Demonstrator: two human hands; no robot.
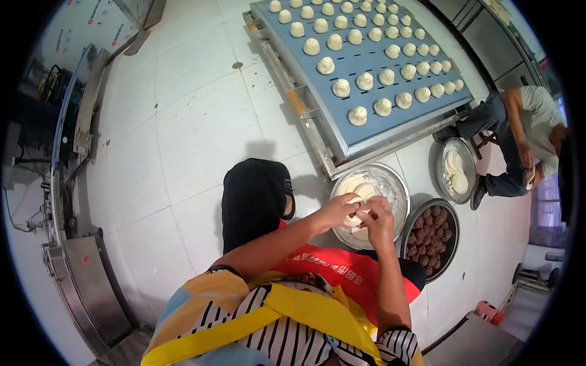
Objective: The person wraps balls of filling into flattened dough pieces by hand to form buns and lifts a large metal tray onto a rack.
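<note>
Both my hands are closed around a filled dough wrapper (352,220), held over a metal basin. My left hand (334,213) grips its left side, and my right hand (379,223) pinches its edge from the right. A bit of dark filling seems to show between the fingers. Below, the metal basin (401,194) holds several flat, pale dough rounds (365,188), partly hidden by my hands. To the right of it stands a dark-rimmed bowl (454,250) full of brown filling balls (430,235).
A large blue tray (342,61) on a metal frame (317,143) bears rows of shaped buns (358,116). At right, a seated person (537,116) holds dough near another basin (444,177) of dough rounds. Metal equipment (91,287) lines the left wall.
</note>
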